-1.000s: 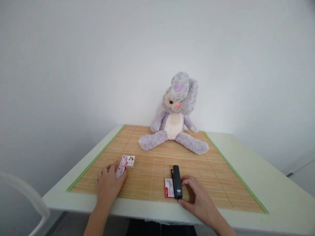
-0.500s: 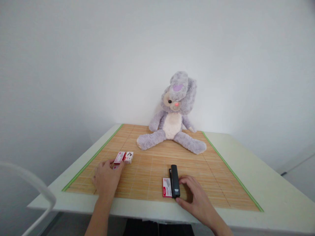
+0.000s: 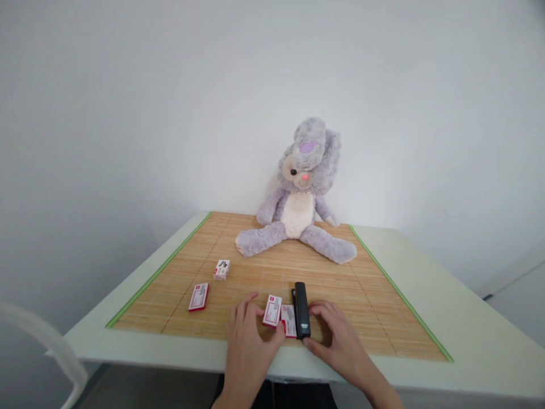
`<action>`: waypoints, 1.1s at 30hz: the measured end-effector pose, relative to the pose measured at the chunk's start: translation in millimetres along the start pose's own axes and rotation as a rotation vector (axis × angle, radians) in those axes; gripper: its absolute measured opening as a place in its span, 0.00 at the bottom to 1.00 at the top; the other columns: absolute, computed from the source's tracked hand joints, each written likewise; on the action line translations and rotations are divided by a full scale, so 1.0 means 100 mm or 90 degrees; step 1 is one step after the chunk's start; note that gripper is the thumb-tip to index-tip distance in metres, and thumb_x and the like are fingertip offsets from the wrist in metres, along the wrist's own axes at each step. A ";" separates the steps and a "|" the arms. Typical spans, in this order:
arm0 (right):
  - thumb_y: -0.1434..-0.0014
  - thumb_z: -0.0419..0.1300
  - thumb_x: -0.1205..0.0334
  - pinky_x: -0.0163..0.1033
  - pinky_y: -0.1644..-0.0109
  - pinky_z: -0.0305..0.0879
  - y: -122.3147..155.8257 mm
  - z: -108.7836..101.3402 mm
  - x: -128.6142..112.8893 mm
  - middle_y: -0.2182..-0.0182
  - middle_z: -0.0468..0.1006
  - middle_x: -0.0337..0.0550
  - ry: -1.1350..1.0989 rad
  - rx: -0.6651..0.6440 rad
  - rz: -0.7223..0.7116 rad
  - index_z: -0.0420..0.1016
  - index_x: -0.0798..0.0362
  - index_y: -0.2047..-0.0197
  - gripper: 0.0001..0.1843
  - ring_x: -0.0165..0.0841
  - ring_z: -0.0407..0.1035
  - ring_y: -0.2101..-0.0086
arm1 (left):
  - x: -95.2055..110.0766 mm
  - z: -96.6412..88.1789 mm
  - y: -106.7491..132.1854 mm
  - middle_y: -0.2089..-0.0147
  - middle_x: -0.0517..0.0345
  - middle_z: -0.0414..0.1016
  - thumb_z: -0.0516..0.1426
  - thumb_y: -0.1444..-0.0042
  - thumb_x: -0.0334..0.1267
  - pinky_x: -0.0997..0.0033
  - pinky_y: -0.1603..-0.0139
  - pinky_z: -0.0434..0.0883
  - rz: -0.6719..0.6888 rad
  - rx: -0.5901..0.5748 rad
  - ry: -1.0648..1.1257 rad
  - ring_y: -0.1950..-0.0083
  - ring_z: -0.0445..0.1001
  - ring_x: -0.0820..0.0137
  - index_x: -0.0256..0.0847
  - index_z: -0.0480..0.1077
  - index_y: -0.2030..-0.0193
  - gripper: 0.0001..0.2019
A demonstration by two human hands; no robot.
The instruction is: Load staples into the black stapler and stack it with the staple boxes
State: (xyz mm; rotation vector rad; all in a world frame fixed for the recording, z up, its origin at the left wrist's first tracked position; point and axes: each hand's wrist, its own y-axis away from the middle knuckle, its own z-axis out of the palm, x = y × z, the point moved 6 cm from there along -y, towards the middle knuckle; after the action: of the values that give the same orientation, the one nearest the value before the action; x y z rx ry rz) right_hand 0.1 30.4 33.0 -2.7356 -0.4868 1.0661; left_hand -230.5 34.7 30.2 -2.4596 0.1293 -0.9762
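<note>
Left hand (image 3: 249, 336) has slid over from the left, fingers now pinching a staple box (image 3: 272, 310) next to the stapler (image 3: 302, 309) at the desk's (image 3: 426, 363) front. Right hand (image 3: 340, 339) rests against the stapler, fingers loose and apart.

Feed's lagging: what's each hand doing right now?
Left hand: closed on small red-and-white cardboard box.
Right hand: open, fingers against black plastic stapler.
</note>
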 end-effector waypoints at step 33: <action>0.44 0.70 0.60 0.48 0.43 0.65 0.00 -0.02 -0.08 0.49 0.78 0.41 0.006 -0.005 -0.030 0.73 0.44 0.54 0.15 0.44 0.69 0.47 | 0.08 0.33 -0.30 0.34 0.59 0.72 0.75 0.62 0.46 0.52 0.31 0.61 0.169 -0.336 0.111 0.33 0.65 0.54 0.53 0.73 0.46 0.33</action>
State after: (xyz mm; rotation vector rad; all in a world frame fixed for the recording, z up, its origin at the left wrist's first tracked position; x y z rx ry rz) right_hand -3.8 27.2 39.8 -2.7198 -0.5522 1.0426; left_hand -205.3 72.7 28.5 -2.7084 0.8461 -1.1441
